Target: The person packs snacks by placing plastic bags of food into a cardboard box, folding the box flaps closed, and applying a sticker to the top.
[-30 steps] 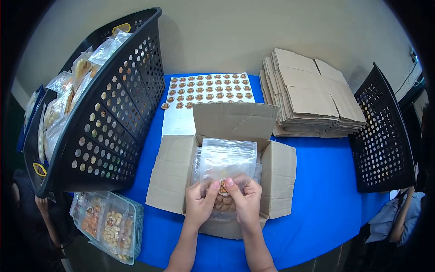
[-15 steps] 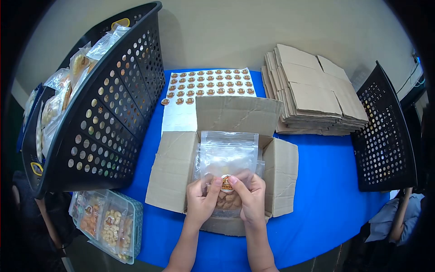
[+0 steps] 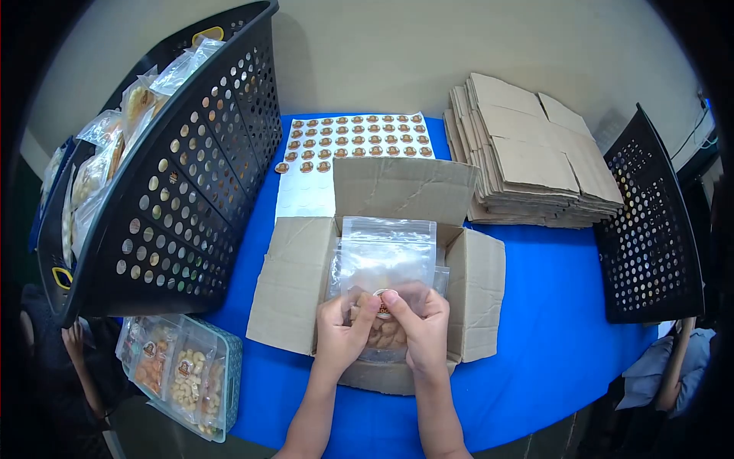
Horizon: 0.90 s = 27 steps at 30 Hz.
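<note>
Both thumbs (image 3: 401,310) bear down, tips side by side, on a round sticker (image 3: 384,312) just below the centre of the frame! The left hand (image 3: 341,330) and the right hand (image 3: 425,330) grip a clear pouch (image 3: 388,249) of brown nuts between them, fingers curled in behind it. And that pouch sits over the mouth of a cardboard box (image 3: 294,283), flaps spread wide above the blue cloth (image 3: 550,306). Upper centre, a sticker sheet (image 3: 306,197); upper right, a stack of flattened cartons (image 3: 527,157). Upper left, a black basket (image 3: 153,297) carries filled bags (image 3: 92,183), while lower left, a tray (image 3: 235,371) holds nut packets (image 3: 186,371).
</note>
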{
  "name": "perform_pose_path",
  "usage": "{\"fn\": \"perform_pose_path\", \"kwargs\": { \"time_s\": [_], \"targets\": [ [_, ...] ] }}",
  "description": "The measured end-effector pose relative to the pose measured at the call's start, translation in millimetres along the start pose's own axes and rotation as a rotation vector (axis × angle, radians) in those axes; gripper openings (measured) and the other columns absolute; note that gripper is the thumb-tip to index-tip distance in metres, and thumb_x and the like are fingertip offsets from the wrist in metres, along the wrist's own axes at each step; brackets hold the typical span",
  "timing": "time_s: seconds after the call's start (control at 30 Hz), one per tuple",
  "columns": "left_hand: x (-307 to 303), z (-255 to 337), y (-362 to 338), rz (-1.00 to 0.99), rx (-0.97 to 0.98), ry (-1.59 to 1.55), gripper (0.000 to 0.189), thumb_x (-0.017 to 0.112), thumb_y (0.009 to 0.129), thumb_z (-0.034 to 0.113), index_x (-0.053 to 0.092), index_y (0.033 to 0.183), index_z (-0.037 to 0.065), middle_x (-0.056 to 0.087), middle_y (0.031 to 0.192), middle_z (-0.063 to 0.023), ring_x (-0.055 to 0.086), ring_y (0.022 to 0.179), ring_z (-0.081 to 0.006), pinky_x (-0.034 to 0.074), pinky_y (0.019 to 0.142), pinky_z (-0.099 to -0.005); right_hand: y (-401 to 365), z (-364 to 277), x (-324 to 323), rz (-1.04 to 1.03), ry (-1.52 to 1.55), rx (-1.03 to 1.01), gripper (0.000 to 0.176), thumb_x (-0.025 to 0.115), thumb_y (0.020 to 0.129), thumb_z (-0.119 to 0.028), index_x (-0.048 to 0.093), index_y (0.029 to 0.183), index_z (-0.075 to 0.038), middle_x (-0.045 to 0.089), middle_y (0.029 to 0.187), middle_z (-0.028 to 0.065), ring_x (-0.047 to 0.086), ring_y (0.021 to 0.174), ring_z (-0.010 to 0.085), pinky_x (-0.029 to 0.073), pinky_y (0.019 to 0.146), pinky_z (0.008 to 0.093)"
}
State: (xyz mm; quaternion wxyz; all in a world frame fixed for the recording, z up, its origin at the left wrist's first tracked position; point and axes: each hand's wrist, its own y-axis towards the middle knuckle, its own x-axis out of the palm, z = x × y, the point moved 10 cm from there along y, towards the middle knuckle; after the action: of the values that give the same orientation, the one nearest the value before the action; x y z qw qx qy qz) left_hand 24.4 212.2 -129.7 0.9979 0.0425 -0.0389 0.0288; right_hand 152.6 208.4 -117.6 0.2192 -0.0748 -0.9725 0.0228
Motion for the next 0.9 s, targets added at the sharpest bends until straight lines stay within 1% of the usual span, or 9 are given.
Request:
{"fn": "perform_pose_path", "kwargs": {
  "time_s": [0.23,0.33,0.53,0.57,0.67,0.7,0.8,0.83,0.9],
  "targets": [
    [-3.3,4.8,2.3,0.047,-0.004,0.12,0.034,0.057,0.087,0.024,0.054,0.067,-0.002,0.045,0.051,-0.0008,0.037,0.049,-0.003,0.029,0.042,-0.0246,-1.5,3.3,-8.0,0.091,-0.06,-0.068,0.009,0.065,0.08,-0.007,0.062,0.083,0.001,0.063,0.077,0.0037,0.056,0.069,0.0067,0.046,0.063,0.0199],
    [-4.0,-2.7,1.2,0.052,-0.076,0.045,0.035,0.056,0.088,0.026,0.054,0.067,-0.002,0.044,0.051,-0.0003,0.037,0.05,-0.003,0.028,0.042,-0.0244,-1.9,5.6,-8.1,0.081,-0.148,-0.053,0.02,0.057,0.087,-0.018,0.063,0.085,0.001,0.063,0.078,0.0047,0.057,0.072,0.0078,0.046,0.067,0.0221],
    [0.7,-11.6,2.4,0.019,-0.07,0.004,0.035,0.055,0.088,0.027,0.056,0.068,-0.001,0.045,0.052,0.0016,0.037,0.052,-0.0017,0.028,0.043,-0.0226,6.2,-2.6,-11.9,0.014,0.041,0.066,0.048,0.035,0.095,-0.039,0.059,0.1,0.002,0.061,0.092,0.0077,0.056,0.086,0.0109,0.043,0.079,0.028],
    [3.2,-7.9,1.5,-0.023,-0.057,0.025,0.034,0.055,0.088,0.026,0.058,0.07,-0.002,0.046,0.053,0.0016,0.037,0.052,-0.0016,0.028,0.043,-0.0224,5.8,-5.5,-12.5,-0.031,0.024,0.043,0.035,0.045,0.092,-0.03,0.057,0.103,0.001,0.061,0.096,0.0075,0.056,0.088,0.011,0.044,0.078,0.0281],
    [12.4,-1.0,0.6,-0.097,-0.04,0.002,0.031,0.056,0.087,0.024,0.06,0.073,-0.003,0.049,0.055,0.0008,0.04,0.053,-0.0023,0.03,0.044,-0.0228,3.7,-14.0,-19.8,-0.019,-0.095,0.011,0.024,0.055,0.088,-0.019,0.058,0.101,0.001,0.061,0.093,0.0076,0.057,0.083,0.011,0.045,0.077,0.027],
    [17.1,-10.7,-2.2,-0.226,-0.17,0.073,0.026,0.057,0.087,0.022,0.06,0.08,-0.003,0.057,0.066,-0.0025,0.047,0.06,-0.0039,0.038,0.052,-0.022,6.2,-13.9,-25.7,0.016,-0.005,0.01,0.016,0.06,0.083,-0.01,0.06,0.095,-0.001,0.061,0.087,0.0068,0.057,0.076,0.0105,0.046,0.07,0.0238],
    [26.2,3.9,-2.3,-0.259,-0.074,-0.034,0.024,0.058,0.086,0.022,0.06,0.089,-0.001,0.06,0.079,-0.0056,0.052,0.074,-0.0061,0.043,0.065,-0.0218,6.6,-12.5,-34.8,0.03,0.056,0.001,0.009,0.059,0.082,-0.009,0.06,0.087,-0.001,0.061,0.081,0.006,0.057,0.07,0.0099,0.046,0.062,0.0213],
    [25.3,3.0,-1.8,-0.299,-0.027,-0.042,0.027,0.058,0.086,0.023,0.057,0.1,-0.001,0.059,0.091,-0.0068,0.054,0.084,-0.0088,0.044,0.074,-0.0227,6.0,-12.2,-33.9,0.013,0.068,0.009,0.008,0.059,0.082,-0.008,0.059,0.086,-0.002,0.06,0.081,0.0057,0.057,0.069,0.0097,0.046,0.06,0.021],
    [13.2,3.2,-1.4,-0.219,-0.082,-0.222,0.029,0.058,0.086,0.023,0.055,0.103,-0.001,0.058,0.095,-0.0075,0.054,0.085,-0.0098,0.044,0.076,-0.0234,4.8,-11.5,-29.2,-0.025,0.094,0.026,0.005,0.059,0.082,-0.007,0.058,0.084,-0.002,0.06,0.079,0.0051,0.057,0.068,0.0094,0.045,0.057,0.0205]
  ]
}}
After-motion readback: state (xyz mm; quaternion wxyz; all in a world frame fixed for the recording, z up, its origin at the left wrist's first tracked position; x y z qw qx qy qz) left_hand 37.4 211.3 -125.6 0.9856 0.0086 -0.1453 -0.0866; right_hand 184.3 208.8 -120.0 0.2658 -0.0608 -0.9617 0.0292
